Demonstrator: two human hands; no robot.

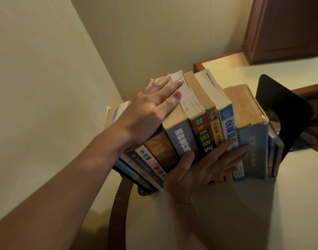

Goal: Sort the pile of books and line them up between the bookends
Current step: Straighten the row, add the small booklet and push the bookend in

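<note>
Two hands on the books, is that right? my colleague asks.

Yes, I answer. From my screen I see the row of books (181, 134) standing on the pale surface (262, 213), spines toward the camera.

And the left hand?

My left hand (154, 103) lies flat on the top edges of the books at the left part of the row. Its fingers (172, 83) are straight and close together, gripping nothing.

The right one?

My right hand (196, 175) presses its palm against the spines from the front. The fingers are straight and spread apart, and the thumb (188, 157) touches the blue spine with white characters (179, 138). Nothing is clamped.

Where does the row end?

At the right end a thick blue book (252, 152) and some thin ones stand just beside the black bookend (284, 109). I cannot tell if they touch it. The books at the left end lean over, near the rounded edge of the surface. A dark piece (143, 191) shows under them; I cannot tell if it is a second bookend.

Anything behind?

A wooden cabinet (284, 27), at the far side.
</note>
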